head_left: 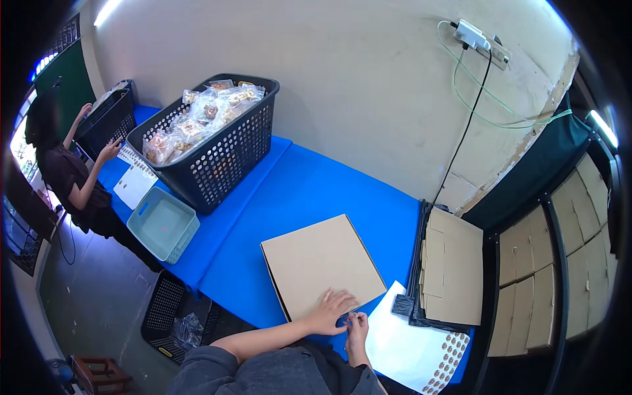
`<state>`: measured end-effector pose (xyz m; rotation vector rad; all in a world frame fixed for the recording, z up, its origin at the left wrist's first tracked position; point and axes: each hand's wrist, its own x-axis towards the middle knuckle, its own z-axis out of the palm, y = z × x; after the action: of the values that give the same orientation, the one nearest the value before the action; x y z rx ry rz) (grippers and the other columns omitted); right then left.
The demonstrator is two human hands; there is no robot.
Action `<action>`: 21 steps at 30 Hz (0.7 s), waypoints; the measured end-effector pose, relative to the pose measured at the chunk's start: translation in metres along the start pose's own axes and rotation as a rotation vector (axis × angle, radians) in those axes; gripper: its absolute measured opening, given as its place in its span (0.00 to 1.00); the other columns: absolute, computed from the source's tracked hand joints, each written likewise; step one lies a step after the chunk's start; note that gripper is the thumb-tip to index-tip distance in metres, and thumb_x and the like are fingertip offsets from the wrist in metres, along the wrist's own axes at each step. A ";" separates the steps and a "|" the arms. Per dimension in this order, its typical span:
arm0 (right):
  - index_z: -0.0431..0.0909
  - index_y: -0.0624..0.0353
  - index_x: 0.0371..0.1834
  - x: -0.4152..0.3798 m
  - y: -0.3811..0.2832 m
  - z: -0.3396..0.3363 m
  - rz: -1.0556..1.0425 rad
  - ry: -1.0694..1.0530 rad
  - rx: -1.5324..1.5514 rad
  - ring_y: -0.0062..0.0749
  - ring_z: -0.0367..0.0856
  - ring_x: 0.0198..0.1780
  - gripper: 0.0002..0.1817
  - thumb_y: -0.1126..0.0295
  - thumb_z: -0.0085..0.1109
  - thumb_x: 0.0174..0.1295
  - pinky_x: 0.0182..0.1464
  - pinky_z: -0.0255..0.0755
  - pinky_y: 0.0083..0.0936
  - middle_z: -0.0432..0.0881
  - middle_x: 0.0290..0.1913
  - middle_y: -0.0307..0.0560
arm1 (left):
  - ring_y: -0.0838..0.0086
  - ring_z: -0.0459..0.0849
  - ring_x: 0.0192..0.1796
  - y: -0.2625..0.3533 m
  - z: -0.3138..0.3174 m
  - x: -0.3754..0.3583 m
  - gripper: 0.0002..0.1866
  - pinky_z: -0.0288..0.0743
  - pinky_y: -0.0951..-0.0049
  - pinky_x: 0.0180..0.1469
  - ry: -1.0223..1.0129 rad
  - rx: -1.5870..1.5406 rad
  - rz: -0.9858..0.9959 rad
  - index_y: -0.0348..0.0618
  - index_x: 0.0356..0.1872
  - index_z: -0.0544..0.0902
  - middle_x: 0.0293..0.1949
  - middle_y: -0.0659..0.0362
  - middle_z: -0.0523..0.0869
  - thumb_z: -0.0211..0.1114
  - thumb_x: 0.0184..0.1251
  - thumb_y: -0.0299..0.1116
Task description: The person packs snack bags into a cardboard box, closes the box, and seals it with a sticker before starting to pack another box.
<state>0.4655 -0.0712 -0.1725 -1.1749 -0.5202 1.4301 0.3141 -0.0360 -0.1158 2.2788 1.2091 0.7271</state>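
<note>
A closed brown cardboard box (pixel 322 260) rests on the blue-covered table in front of me. My left hand (pixel 331 312) lies on the near part of its lid, fingers spread. Close beside it, just off the box's near edge, my right hand (pixel 357 329) has its fingers pinched together; whatever may be between them is too small to make out. To the right, a white sheet (pixel 401 345) carries rows of small round brown stickers (pixel 447 362) along its right side.
Flattened cardboard (pixel 454 266) is stacked on black plastic at the right, near shelves of boxes (pixel 526 289). A dark basket (pixel 217 155) of bagged items and a pale green bin (pixel 163 225) stand left. Another person (pixel 72 171) stands far left. A crate (pixel 164 309) sits below.
</note>
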 end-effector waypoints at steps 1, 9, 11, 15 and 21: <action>0.68 0.52 0.37 -0.001 -0.003 0.001 -0.031 0.040 0.003 0.22 0.78 0.36 0.07 0.73 0.58 0.65 0.38 0.73 0.18 0.79 0.38 0.38 | 0.55 0.57 0.73 0.003 -0.004 -0.001 0.30 0.41 0.42 0.74 -0.032 -0.032 0.038 0.51 0.64 0.68 0.64 0.53 0.67 0.61 0.58 0.42; 0.67 0.54 0.37 -0.007 -0.014 0.008 -0.071 -0.005 0.067 0.23 0.79 0.36 0.10 0.79 0.59 0.63 0.37 0.74 0.19 0.81 0.39 0.43 | 0.64 0.67 0.70 -0.016 0.020 0.002 0.19 0.38 0.41 0.74 0.114 -0.311 -0.038 0.50 0.56 0.78 0.56 0.56 0.80 0.58 0.66 0.42; 0.67 0.56 0.40 -0.017 -0.023 0.020 -0.121 0.005 0.044 0.23 0.79 0.34 0.12 0.80 0.60 0.61 0.36 0.74 0.19 0.82 0.37 0.45 | 0.62 0.70 0.68 -0.017 0.016 0.002 0.12 0.39 0.44 0.74 0.018 -0.366 -0.092 0.50 0.43 0.86 0.48 0.54 0.85 0.60 0.66 0.42; 0.69 0.59 0.41 -0.015 -0.023 0.011 -0.142 0.012 -0.052 0.22 0.79 0.33 0.12 0.80 0.63 0.60 0.36 0.74 0.18 0.82 0.35 0.45 | 0.63 0.71 0.67 -0.021 0.019 0.006 0.10 0.39 0.43 0.74 0.038 -0.468 -0.145 0.48 0.34 0.88 0.42 0.55 0.87 0.64 0.63 0.41; 0.77 0.65 0.34 -0.023 -0.022 0.006 -0.118 0.003 -0.198 0.22 0.80 0.32 0.07 0.77 0.67 0.58 0.36 0.75 0.18 0.83 0.32 0.45 | 0.61 0.75 0.63 -0.031 0.018 0.010 0.10 0.44 0.48 0.74 0.067 -0.635 -0.249 0.48 0.34 0.87 0.42 0.56 0.87 0.66 0.62 0.42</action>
<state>0.4672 -0.0854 -0.1432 -1.2806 -0.7303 1.2975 0.3118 -0.0142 -0.1454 1.5688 1.0683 0.9339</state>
